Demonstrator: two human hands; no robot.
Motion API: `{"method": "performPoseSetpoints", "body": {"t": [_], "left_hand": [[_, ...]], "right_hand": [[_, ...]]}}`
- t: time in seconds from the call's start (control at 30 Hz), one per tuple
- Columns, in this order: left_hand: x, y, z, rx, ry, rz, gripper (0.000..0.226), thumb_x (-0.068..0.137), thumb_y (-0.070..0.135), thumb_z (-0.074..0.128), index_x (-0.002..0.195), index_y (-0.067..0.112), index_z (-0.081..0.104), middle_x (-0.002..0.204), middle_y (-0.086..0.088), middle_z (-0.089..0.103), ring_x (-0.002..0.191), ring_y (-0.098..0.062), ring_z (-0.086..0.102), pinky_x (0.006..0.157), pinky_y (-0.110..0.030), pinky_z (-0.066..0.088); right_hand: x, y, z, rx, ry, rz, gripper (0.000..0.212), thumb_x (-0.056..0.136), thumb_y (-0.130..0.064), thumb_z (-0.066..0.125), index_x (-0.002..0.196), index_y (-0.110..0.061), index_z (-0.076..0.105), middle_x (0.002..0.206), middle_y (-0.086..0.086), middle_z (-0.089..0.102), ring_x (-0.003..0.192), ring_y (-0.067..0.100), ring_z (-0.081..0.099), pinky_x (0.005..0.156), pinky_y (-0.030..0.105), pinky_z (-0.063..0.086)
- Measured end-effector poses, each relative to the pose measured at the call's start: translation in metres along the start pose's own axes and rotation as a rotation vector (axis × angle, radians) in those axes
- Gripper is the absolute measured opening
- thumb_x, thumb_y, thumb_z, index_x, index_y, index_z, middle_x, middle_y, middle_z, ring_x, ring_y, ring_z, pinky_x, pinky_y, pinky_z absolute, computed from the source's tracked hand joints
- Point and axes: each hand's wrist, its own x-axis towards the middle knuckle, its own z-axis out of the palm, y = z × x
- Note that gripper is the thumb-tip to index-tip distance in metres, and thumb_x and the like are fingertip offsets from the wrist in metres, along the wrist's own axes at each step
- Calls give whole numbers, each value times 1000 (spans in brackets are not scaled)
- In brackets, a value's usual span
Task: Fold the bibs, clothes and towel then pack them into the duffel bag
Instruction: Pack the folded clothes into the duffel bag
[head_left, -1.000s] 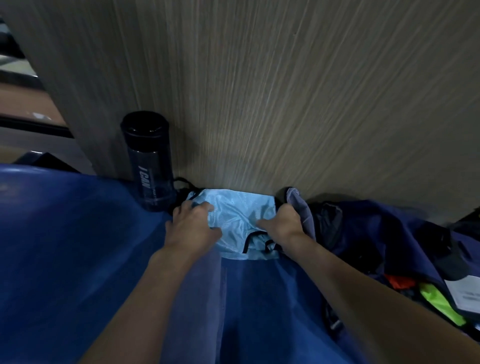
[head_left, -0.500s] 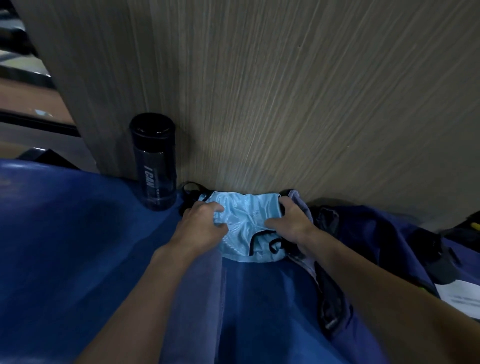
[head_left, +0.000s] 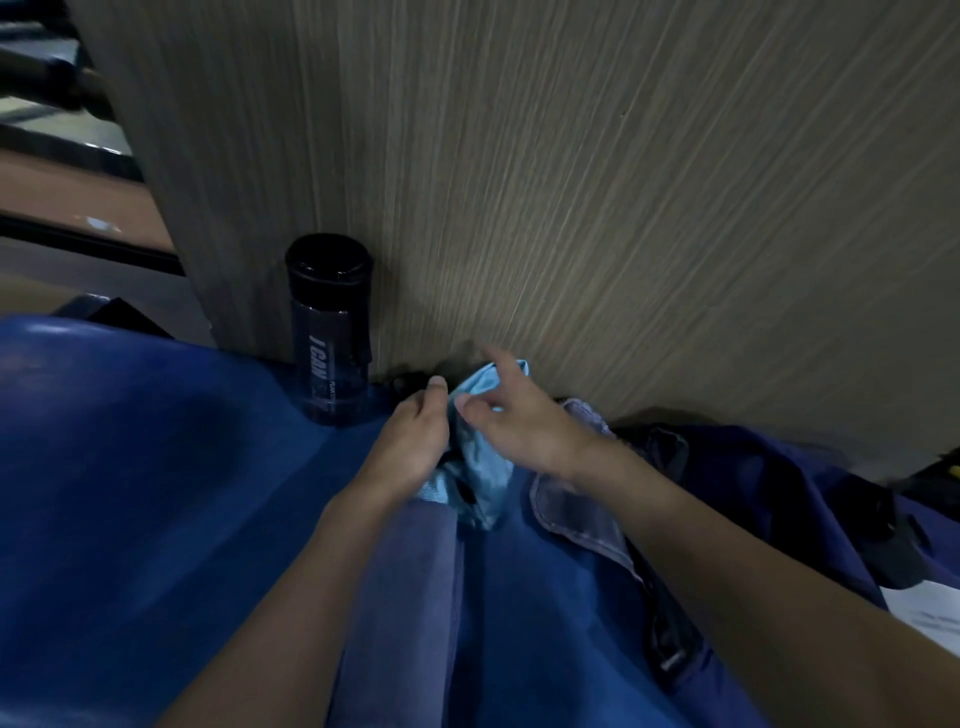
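Note:
A light blue bib with black trim lies bunched and folded narrow on the blue surface, close to the wood-grain wall. My left hand grips its left edge, fingers curled around the cloth. My right hand lies over the top of the bib with the index finger stretched toward the wall and the thumb pinching the fabric. A grey-blue denim garment lies just right of the bib. The navy duffel bag sits at the right, partly hidden by my right forearm.
A black water bottle stands left of the bib against the wood-grain wall. A grey-purple cloth runs under my left forearm on the blue surface. White paper lies on the bag at far right.
The bib was spread flat between both hands; now its right side has been brought over to the left, making it narrow. My right hand moved left and up over it.

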Motion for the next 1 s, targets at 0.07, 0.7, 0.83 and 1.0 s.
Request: {"method": "performPoseSetpoints", "body": {"t": [0.07,0.7,0.83,1.0], "left_hand": [[2,-2,-2,-12,16,-11,39,104,44,38,119,15,59,109,7,61,88,-3,55,78,-29,40],[-1,-18,-1,260,-45,100,54,83,3,63,130,26,47,122,-1,43,96,-15,57,71,-27,53],[-1,-17,0,348,-39,15,73,82,-4,60,143,26,34,148,-4,12,129,-27,38,99,-36,48],[2,-20,-3,291,-87,19,71,82,-4,60,140,27,33,121,3,50,109,-17,55,80,-28,48]], "right_hand": [[-2,3,9,84,-53,15,60,104,-26,43,155,-27,12,113,9,67,101,17,62,84,24,48],[16,61,17,315,420,208,50,86,-24,70,125,-15,41,115,4,55,98,13,58,77,18,52],[31,68,16,473,332,437,81,77,-48,73,137,-7,38,122,7,61,107,22,63,88,38,56],[39,61,12,758,286,463,40,91,-32,68,117,-2,60,107,9,72,93,23,71,68,32,59]]}}
